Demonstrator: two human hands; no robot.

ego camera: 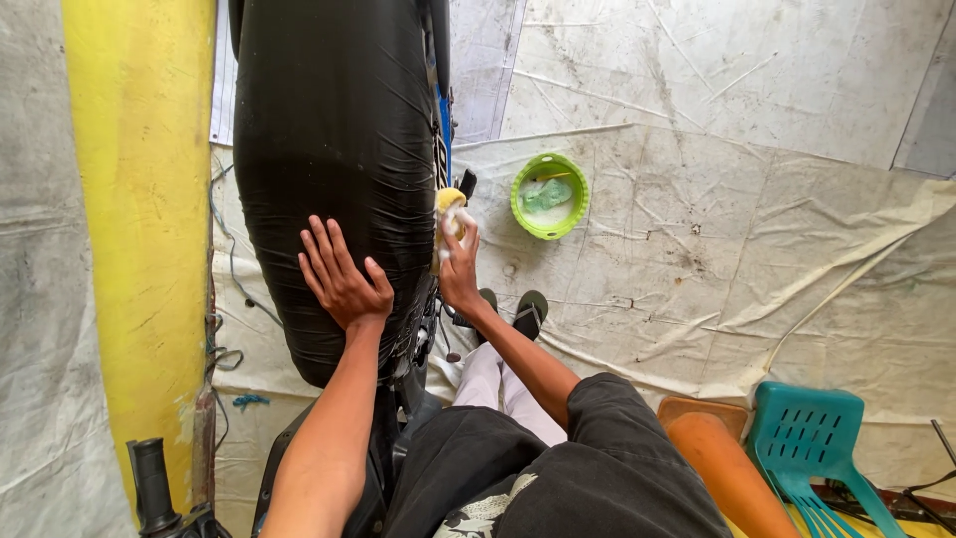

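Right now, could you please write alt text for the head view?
A left hand rests flat on a black motorcycle seat while the right hand presses a soapy yellow sponge against its side; a green plastic basin sits nearby.

seat point(334, 149): glossy black, left of the green basin
sponge point(447, 201): yellow with white foam, held in the right hand point(460, 271), left of the basin
basin point(550, 195): bright green, pale green water inside
sheet point(717, 249): off-white with dark smudges, all round the basin
wall strip point(139, 219): yellow, far left of the basin
stool point(805, 438): teal, below and right of the basin
sandals point(528, 314): dark, green-edged, just below the basin
shorts point(597, 468): black
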